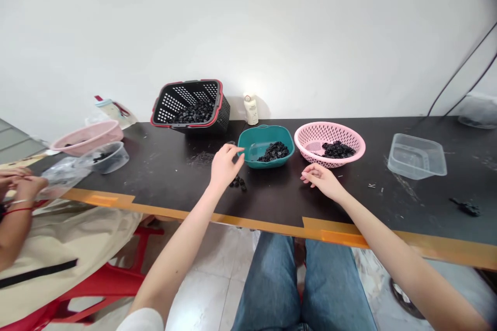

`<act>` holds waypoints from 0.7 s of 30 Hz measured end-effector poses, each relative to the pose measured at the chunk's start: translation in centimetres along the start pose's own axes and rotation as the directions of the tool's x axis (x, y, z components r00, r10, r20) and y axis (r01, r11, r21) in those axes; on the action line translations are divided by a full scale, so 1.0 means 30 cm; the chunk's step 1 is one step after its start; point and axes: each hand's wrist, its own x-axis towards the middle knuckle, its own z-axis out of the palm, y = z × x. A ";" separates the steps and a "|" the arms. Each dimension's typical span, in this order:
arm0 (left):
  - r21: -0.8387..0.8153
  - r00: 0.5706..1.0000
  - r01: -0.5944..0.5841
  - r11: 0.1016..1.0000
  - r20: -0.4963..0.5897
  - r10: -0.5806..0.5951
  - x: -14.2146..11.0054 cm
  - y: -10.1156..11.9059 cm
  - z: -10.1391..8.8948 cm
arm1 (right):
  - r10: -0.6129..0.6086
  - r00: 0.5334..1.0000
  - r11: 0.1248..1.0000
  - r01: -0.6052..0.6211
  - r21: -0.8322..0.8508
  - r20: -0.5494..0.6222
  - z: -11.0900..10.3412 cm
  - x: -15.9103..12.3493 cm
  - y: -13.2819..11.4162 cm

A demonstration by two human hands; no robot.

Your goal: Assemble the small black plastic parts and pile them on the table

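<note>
My left hand (225, 166) is over the table beside the left rim of a teal plastic basin (254, 164). Its thumb and forefinger are apart, and nothing shows between them. Small black parts (274, 151) are heaped in the basin's right half. A few more black pieces (237, 182) lie on the table, just right of my left wrist. In front of a pink perforated basket (330, 128), my right hand (319, 178) has its fingers curled in, tips close together; whatever they may hold is too small to make out. Black parts (338, 150) also lie in the pink basket.
A black basket with red trim (223, 114) leans at the back, beside a white bottle (251, 109). Rightward are a clear tub (417, 158) and a black piece (468, 208). At left, a co-worker's hands (23, 183) are near a pink basin (91, 137) and clear bowl (112, 161).
</note>
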 end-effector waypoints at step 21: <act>0.122 0.754 0.003 0.993 0.651 -0.082 0.393 0.115 0.232 | -0.039 0.861 0.902 -0.188 -0.388 -0.507 -0.593 -0.293 0.067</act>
